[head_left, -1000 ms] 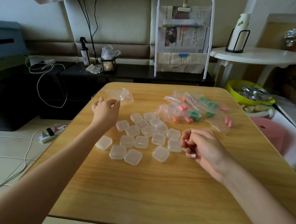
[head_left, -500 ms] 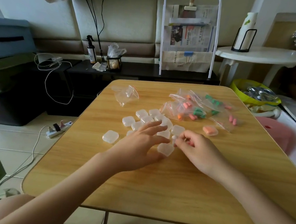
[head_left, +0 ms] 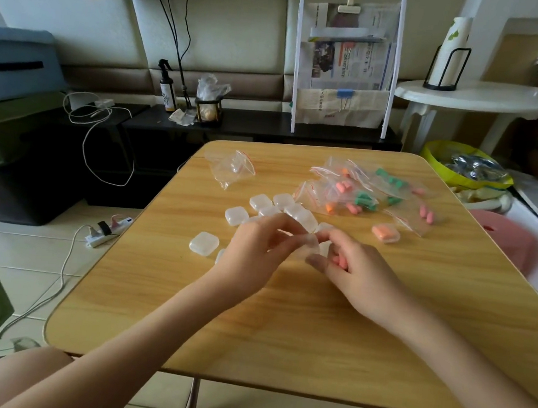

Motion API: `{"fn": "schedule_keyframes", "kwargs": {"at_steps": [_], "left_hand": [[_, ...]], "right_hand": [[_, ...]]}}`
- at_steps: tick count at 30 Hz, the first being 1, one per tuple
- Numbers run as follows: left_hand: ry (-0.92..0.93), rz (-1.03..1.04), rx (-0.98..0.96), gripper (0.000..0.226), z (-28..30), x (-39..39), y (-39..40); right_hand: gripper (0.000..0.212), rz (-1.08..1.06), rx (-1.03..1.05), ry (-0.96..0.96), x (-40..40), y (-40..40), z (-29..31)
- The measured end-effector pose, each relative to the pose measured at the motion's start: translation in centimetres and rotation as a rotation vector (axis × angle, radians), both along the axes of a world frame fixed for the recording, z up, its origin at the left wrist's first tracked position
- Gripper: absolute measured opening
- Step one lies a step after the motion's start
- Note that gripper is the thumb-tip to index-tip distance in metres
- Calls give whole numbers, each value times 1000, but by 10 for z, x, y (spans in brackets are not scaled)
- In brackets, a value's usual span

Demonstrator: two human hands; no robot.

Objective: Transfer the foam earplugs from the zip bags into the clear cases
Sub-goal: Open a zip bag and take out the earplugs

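Oddly, almost nothing on the table carries writing I can read; only the folded newspapers (head_left: pixel 347 63) in the white tube-frame rack (head_left: pixel 295 74) behind it show print, too small to make out.

Over the middle of the pale wood-grain table (head_left: pixel 282 320) both hands meet on one small clear plastic case (head_left: pixel 311 244), square with rounded corners. The left hand (head_left: pixel 252 258) pinches its near-left edge between thumb and curled fingertips. The right hand (head_left: pixel 359 271) grips the case's right side with bent fingers, and something pink shows tucked under those fingers; I cannot tell for sure whether it is an earplug.

Beyond the hands lies a loose cluster of matching frosted-clear cases (head_left: pixel 272 204), glossy and pillow-shaped, partly hidden by the knuckles. One more such case (head_left: pixel 204 243) sits apart to the left. To the right, a closed case holding orange foam earplugs (head_left: pixel 386 232) rests by itself.

Farther back on the right is a heap of thin, crinkled zip bags with red seal strips (head_left: pixel 360 193), overlapping one another, with pink, orange and green foam plugs inside. One crumpled zip bag (head_left: pixel 231 167) with nothing coloured showing in it lies alone at the far left of the table.

Off the table, a round white plastic side table (head_left: pixel 485 96) stands at the right, bearing a black wire holder (head_left: pixel 448 69).
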State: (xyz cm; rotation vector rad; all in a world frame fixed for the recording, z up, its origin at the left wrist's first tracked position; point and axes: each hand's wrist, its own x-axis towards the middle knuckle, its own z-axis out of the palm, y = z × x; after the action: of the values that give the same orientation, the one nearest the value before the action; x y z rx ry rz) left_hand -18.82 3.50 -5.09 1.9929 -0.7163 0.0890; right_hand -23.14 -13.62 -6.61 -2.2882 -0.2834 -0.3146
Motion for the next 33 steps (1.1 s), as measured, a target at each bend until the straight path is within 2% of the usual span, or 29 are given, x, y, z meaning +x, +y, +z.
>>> {"fn": "schedule_keyframes", "kwargs": {"at_steps": [3,5,7,9,12,14,15,18,20,22,24,26,28,31,33], "left_hand": [[247,109,-246,7,3,-3,-3],[489,126,-402,12,3,-5,-4],[782,28,-557,17,5,-8,-3],[944,-76,-652,16,7,-8,-2],[935,-94,-695,16,7,-6,-1],[873,-67,-719,14,6,-5,0],[783,-34,-684,16,6,-5,0],[366,61,-415,21,6,-7,-1],[271,66,-357,17,4,-12,-5],[306,120,-347,13,0,-13,-8],[491,128,-407,13,0,-12,-9],[752,14,-514,22,3,-13,-9],[900,-111,-592,29,6,-14,-8],[956,-187,-687,27,9,-14,-7],[939,-173,-700,26,9,-13,-6]], "right_hand": [[14,-60,59,-102,-1,3,1],[14,-113,115,-155,-1,4,0],[18,-135,152,-169,-2,6,-1],[24,-111,138,-164,-3,9,-1],[20,-57,95,-141,-6,11,1],[23,-23,141,-118,-6,11,5],[28,-12,206,-88,-6,10,6],[43,-15,390,15,-4,12,7],[42,-32,379,44,-4,15,3],[34,-48,380,39,-4,17,-2],[21,-61,401,4,-3,17,-1],[16,-50,390,-43,-4,17,3],[14,-17,366,-64,-6,19,6],[10,11,379,-48,-7,18,3],[19,7,392,-43,-7,18,3]]}}
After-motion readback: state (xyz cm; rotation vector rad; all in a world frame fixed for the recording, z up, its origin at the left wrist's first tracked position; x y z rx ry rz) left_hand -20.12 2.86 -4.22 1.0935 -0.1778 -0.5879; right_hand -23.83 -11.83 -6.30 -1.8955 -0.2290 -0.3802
